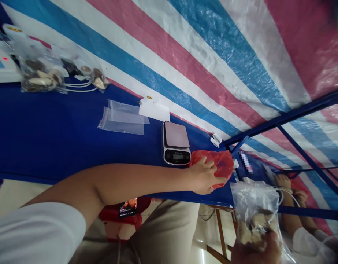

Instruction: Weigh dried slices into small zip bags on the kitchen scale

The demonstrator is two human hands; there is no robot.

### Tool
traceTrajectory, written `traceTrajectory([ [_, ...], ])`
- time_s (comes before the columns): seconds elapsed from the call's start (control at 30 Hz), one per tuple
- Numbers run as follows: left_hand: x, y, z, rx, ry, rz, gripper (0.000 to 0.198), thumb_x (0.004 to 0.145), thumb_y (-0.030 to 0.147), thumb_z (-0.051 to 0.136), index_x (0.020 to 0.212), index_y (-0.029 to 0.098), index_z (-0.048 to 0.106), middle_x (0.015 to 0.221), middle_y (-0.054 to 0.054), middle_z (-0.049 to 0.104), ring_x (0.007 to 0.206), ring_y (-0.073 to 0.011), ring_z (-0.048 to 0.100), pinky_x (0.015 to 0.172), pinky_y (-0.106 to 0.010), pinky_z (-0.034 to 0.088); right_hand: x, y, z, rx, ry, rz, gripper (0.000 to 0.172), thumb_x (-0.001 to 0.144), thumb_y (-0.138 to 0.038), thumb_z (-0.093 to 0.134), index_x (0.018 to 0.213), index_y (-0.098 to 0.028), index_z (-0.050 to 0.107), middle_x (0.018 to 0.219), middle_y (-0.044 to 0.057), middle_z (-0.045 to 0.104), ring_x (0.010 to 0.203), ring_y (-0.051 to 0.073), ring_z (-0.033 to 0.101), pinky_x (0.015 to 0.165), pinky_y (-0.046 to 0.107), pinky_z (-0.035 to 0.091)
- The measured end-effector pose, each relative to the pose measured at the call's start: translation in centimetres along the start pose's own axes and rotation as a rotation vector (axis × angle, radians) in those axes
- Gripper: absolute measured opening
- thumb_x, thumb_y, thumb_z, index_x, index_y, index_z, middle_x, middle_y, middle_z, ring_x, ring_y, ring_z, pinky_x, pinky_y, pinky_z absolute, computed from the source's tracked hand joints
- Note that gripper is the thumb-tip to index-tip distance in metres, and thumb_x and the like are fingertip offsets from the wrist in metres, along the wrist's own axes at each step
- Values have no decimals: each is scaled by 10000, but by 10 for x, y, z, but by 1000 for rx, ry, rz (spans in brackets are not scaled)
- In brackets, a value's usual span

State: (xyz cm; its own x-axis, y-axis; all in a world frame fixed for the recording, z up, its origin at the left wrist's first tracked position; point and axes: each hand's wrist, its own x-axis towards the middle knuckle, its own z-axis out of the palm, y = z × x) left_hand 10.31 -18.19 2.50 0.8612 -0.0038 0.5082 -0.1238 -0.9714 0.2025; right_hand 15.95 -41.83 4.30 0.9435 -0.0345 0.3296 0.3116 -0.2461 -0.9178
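My left hand [203, 176] reaches across to a crumpled red plastic bag [225, 163], its fingers curled into the thin film. The bag lies on the blue table just right of a kitchen scale [177, 141], whose top plate is bare. At the lower right, my right hand [258, 249] grips a clear plastic bag [248, 198] from below. Pale and brown chunks that look like mushroom pieces [258, 223] fill its lower part. This bag is held up off the table's right end, and part of my right hand is cut off by the frame.
Flat clear zip bags [125, 117] and a white paper [155, 110] lie left of the scale. Filled bags [42, 77] stand at the far left near white cables. A blue metal frame [284, 119] rises at right; beyond it show another person's hands [284, 181]. A phone [128, 208] rests below.
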Motion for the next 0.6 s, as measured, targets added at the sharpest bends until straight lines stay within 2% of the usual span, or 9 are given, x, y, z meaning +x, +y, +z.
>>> traceTrajectory([
  [0.13,2,-1,6,-20,-11,38,445,864,280,638,1304,214,628,1019,-128,711,1022,-323,619,970,-509,359,4,4,-3,61,-68,-39,420,596,-337,831,987,-334,677,1190,10,685,1049,348,678,700,517,629],
  [0.23,6,-7,-3,-45,-41,-23,458,870,254,592,1310,126,593,870,-126,720,860,-304,660,904,-485,394,4,8,-2,56,-72,-50,387,623,-365,809,982,-336,668,1149,16,696,1038,336,681,709,499,628],
  [0.33,9,-13,-12,-110,-113,-116,522,867,263,572,1355,80,532,858,-133,724,805,-300,675,867,-466,425,2,11,1,10,-22,-33,399,594,-348,819,962,-321,667,1140,14,697,1034,347,675,710,505,629],
  [0.43,11,-14,-16,-300,-147,-182,511,841,207,557,1344,126,515,874,-95,725,801,-263,680,863,-416,453,-1,11,1,-66,-43,-28,486,534,-308,849,989,-307,678,1170,18,689,1054,351,665,733,518,631],
  [0.53,14,-14,-16,-490,-108,-222,456,861,177,515,1318,186,505,792,-33,688,788,-228,669,818,-359,468,0,8,-1,-79,-65,-25,497,543,-319,849,1010,-341,682,1221,10,678,1057,343,668,720,520,634],
  [0.6,17,-14,-16,-648,-70,-291,490,852,183,533,1336,190,460,791,-14,667,797,-205,658,751,-310,471,2,6,-3,-80,-76,-20,484,557,-327,848,1011,-362,681,1248,2,670,1050,340,674,705,518,637],
])
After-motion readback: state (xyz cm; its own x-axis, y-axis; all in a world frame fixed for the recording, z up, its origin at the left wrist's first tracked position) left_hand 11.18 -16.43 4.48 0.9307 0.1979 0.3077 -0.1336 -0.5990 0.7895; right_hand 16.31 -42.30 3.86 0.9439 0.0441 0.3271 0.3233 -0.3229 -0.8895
